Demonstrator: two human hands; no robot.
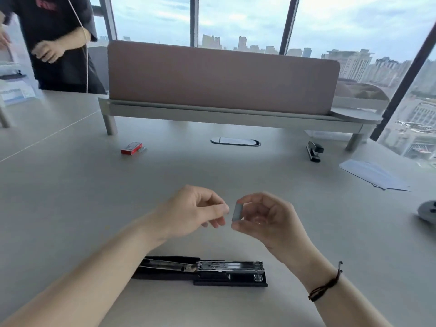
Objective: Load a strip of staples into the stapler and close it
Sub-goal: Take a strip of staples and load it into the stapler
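A black stapler (226, 271) lies flat on the table near me, folded wide open, with its metal staple channel facing up. Above it, my right hand (266, 220) pinches a short grey strip of staples (236, 211) upright between thumb and forefinger. My left hand (195, 211) hovers just left of the strip, fingers curled and pinched together, with nothing visibly in them. Both hands are held well above the stapler, apart from it.
A red staple box (131, 148) with loose staples beside it lies far left. A second black stapler (313, 151) stands far right, with papers (375, 174) and a grey device (428, 211) at the right edge. A pink desk divider (221, 76) spans the back. A person stands at top left.
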